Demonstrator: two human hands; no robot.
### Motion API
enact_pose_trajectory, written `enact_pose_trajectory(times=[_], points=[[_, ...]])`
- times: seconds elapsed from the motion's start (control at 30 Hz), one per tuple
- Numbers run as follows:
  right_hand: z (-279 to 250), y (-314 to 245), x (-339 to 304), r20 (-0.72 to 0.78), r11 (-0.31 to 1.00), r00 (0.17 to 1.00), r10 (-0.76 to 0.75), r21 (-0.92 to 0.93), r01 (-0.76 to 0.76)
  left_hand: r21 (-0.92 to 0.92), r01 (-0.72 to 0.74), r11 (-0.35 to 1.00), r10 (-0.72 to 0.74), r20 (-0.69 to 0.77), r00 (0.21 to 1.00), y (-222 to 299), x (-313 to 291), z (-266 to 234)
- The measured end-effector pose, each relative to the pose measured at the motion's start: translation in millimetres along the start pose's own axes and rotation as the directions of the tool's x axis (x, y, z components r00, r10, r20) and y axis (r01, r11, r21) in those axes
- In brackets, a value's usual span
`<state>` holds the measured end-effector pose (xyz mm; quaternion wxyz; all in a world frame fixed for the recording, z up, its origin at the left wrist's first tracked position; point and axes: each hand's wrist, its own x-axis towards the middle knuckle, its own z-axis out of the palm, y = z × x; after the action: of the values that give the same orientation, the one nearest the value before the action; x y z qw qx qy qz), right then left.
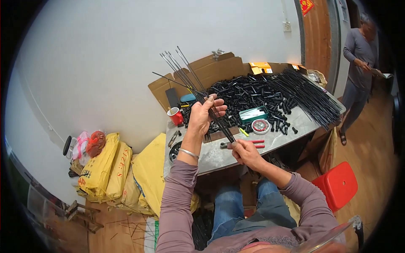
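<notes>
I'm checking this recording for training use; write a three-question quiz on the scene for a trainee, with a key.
1. Multiple choice: what do the left hand and the right hand both hold?
a) red-handled pliers
b) long, thin black rods
c) a red cup
2. True or false: the square-seated red plastic stool stands to the person's right.
3. Fill in the blank: the thin, round silver-coloured bangle circles the person's ____ wrist.

Key: 1. b; 2. true; 3. left.
</notes>
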<state>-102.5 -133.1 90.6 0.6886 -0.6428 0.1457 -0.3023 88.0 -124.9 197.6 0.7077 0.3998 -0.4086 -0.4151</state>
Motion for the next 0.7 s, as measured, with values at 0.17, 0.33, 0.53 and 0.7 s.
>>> enact_pose_trajectory(times=[0.17,0.33,0.53,0.7], points=[[-17.2,-0.1,-10.0,-0.091,0.998,0.994,-0.06,-0.02,0.058,-0.176,0.117,0.977,-0.097,0.119,0.988,-8.3,1.0,7.7],[-21.7,-7.6,-11.0,-0.191,0.99,0.976,-0.101,-0.113,0.081,-0.256,0.128,0.958,-0.111,0.081,0.991,-17.0,3.6,10.8],[-21.8,1.8,-1.2,-0.213,0.977,0.968,-0.13,-0.194,0.089,-0.216,0.088,0.972,-0.099,-0.039,0.994,-27.1,7.1,8.7],[-18.9,2.2,4.0,-0.234,0.916,0.938,-0.257,-0.367,0.159,-0.223,0.063,0.973,-0.073,-0.039,0.997,-24.4,2.3,2.1]])
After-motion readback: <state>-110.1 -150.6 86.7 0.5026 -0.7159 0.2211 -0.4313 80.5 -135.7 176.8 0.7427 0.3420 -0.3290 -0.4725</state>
